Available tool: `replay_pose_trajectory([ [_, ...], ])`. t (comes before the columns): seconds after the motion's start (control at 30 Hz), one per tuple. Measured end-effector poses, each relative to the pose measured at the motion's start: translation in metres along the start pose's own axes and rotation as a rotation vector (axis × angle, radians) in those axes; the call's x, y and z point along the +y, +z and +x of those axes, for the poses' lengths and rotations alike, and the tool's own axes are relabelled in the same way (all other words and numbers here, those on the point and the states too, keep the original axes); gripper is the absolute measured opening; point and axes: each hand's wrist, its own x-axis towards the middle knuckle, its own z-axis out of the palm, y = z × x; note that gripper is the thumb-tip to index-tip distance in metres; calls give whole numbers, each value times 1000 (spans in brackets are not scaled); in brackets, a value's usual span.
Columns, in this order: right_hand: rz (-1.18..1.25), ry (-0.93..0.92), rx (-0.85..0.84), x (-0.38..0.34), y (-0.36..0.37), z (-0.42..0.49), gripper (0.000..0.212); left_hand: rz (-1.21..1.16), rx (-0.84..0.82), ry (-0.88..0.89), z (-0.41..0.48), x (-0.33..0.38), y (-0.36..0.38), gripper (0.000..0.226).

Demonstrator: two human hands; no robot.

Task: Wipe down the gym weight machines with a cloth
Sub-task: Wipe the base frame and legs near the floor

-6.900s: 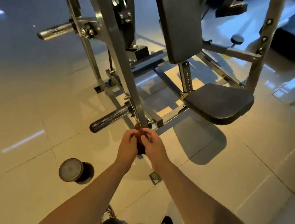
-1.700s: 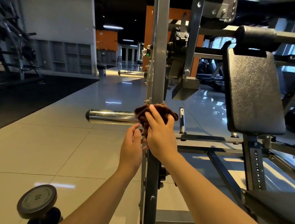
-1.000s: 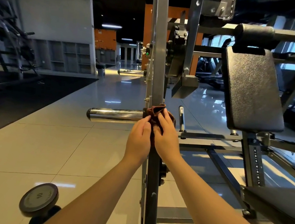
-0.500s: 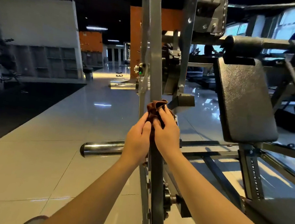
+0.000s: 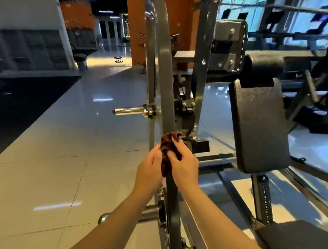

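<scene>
A dark brown cloth [image 5: 169,145] is wrapped round the grey curved steel arm [image 5: 164,62] of a weight machine, in the middle of the view. My left hand [image 5: 150,169] grips the cloth and the arm from the left. My right hand [image 5: 184,165] grips them from the right, fingers laid over the cloth. The arm rises above my hands and curves up toward the top of the view. The part of the cloth between my palms is hidden.
A chrome weight peg [image 5: 128,111] sticks out left from the arm above my hands, a second peg [image 5: 106,217] lower down. The black back pad [image 5: 257,127] and seat [image 5: 299,246] stand at right. Glossy tiled floor [image 5: 52,152] lies at left.
Both hands with the cloth have slid up the steel arm, from the lower peg toward the upper peg. The view has tilted up and the dumbbell on the floor has left the picture.
</scene>
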Motion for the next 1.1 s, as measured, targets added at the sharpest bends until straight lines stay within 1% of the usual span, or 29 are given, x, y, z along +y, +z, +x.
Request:
replay_pose_trajectory([
  [0.07, -8, -5, 10, -18, 3, 15, 42, -3, -4, -18, 4, 11, -3, 39],
  [0.13, -40, -26, 4, -18, 7, 15, 43, -11, -1, -31, -2, 9, -1, 40],
  [0.2, -83, -32, -21, -1, 8, 2, 43, -10, 19, -60, -15, -3, 3, 39],
  [0.3, -71, 27, -61, 35, 6, -31, 44, 20, 50, -119, -37, -28, 16, 28],
  [0.4, -58, 100, -83, 66, 3, -71, 43, 37, 31, -178, -63, -63, 27, 31],
  [0.47, -74, 126, -104, 84, 0, -96, 45, 72, 2, -175, -80, -89, 31, 34],
  [0.53, -107, 124, -131, 96, -5, -106, 46, 112, -8, -187, -95, -109, 32, 32],
  [0.6, -152, 74, -124, 100, -8, -99, 43, 125, -21, -198, -106, -123, 36, 33],
  [0.67, -120, 30, -105, 97, -8, -88, 43, 92, -15, -211, -112, -131, 42, 30],
  [0.73, -56, 22, -98, 99, -2, -87, 46, 25, 34, -229, -118, -137, 47, 28],
  [0.83, -76, -3, -96, 135, 6, -112, 46, -119, 95, -302, -129, -155, 48, 28],
  [0.93, -130, -26, -71, 186, 10, -150, 42, -116, 117, -224, -147, -185, 55, 30],
  [1.0, -121, -41, -44, 211, 12, -168, 41, -100, 139, -156, -154, -206, 65, 30],
  [1.1, -124, -114, -25, 248, 16, -200, 40, -93, 189, -87, -169, -245, 83, 28],
])
